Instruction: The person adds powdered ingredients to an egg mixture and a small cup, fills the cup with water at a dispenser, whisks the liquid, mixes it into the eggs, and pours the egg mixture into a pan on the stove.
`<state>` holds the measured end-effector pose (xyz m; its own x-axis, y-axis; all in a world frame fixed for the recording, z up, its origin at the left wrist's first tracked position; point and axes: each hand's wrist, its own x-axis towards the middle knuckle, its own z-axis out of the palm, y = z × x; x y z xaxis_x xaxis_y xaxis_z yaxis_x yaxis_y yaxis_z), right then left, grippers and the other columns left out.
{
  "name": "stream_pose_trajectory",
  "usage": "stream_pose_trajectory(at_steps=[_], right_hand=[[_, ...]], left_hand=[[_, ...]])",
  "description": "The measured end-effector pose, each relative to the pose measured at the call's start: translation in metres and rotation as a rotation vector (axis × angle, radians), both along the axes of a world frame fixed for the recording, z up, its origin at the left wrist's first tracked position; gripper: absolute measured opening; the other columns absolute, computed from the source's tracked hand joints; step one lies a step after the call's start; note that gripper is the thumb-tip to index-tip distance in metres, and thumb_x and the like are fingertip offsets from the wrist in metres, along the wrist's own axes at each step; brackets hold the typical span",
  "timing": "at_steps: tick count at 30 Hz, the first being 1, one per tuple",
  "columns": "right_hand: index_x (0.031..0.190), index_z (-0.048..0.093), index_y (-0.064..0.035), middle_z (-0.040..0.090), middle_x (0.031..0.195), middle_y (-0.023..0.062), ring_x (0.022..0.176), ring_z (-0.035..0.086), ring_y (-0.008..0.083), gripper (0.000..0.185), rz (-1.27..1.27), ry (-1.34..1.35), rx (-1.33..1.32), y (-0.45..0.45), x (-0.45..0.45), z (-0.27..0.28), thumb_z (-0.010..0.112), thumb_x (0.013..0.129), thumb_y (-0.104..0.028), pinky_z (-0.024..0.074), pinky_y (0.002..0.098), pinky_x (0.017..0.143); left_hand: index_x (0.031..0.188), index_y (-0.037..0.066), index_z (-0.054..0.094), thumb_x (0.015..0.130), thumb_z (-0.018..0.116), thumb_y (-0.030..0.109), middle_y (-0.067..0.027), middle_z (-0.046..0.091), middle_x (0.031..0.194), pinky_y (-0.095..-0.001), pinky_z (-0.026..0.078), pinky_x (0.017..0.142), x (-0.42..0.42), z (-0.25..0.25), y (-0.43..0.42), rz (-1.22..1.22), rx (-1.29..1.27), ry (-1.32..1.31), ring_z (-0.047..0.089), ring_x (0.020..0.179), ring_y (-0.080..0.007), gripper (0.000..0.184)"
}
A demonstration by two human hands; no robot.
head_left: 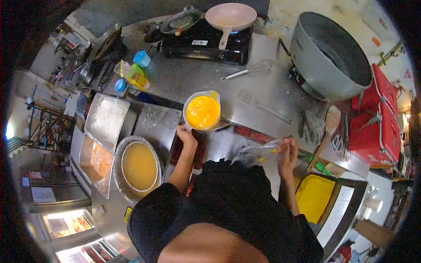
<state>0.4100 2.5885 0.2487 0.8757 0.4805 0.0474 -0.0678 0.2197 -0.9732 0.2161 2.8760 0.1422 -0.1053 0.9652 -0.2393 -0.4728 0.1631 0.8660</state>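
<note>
1. Our left hand (187, 136) has its grip clamped on the handle of a white jug (185, 115). The jug is held out in front of us, and in this view it overlaps the near edge of the metal tabletop (193, 74).
2. Bright yellow liquid (202, 111) with a shiny surface shows inside the jug.
3. Our right hand (287, 152), well apart from the jug, has its grip pinched together on a crumpled clear plastic bag (258, 153). The bag hangs toward our dark clothing, and small yellow patches show on it.
4. Beyond the jug, we see a wire whisk (258, 68) lying on the tabletop, with a slotted turner (265, 107) nearer to us.
5. At the back, a pink pan (230, 14) sits on a black stove (188, 50), and a blue flame shows beneath it.
6. To our left is a metal bowl (119, 177), around a smaller vessel of cloudy tan liquid (139, 166). To our right stands a large grey pot (322, 76).
</note>
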Motion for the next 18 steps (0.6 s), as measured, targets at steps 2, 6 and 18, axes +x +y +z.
stream_pose_trajectory(at_steps=[2,6,18], right_hand=[[0.093,0.049,-0.0073,0.047,0.077,-0.0016,0.069,0.043,0.0063,0.018,-0.007,0.018,-0.090,0.006,0.045,0.001,0.051,0.097,-0.024,0.0380,0.0218,0.063],[0.090,0.048,-0.0084,0.046,0.077,-0.0032,0.069,0.042,0.0059,0.018,-0.135,-0.013,-0.178,0.031,0.087,-0.008,0.050,0.098,-0.025,0.0352,0.0220,0.062],[0.073,0.037,-0.0115,0.037,0.065,-0.0039,0.061,0.034,0.0060,0.031,0.318,-0.324,-0.243,0.103,0.122,-0.041,0.052,0.097,-0.024,0.0292,0.0228,0.056]], left_hand=[[0.075,0.013,0.038,0.088,0.041,0.027,-0.0014,0.045,0.075,-0.0300,0.039,0.068,0.009,-0.011,0.022,-0.001,-0.017,-0.014,0.047,0.071,-0.0139,0.020],[0.067,0.012,0.042,0.086,0.043,0.028,0.0012,0.044,0.072,-0.0290,0.035,0.059,0.032,-0.047,0.058,0.161,0.051,-0.028,0.041,0.065,-0.0114,0.025],[0.081,-0.003,0.062,0.089,0.042,0.029,-0.0263,0.061,0.075,-0.0464,0.045,0.066,0.096,-0.046,0.099,0.077,0.362,1.103,0.062,0.072,-0.0368,0.039]])
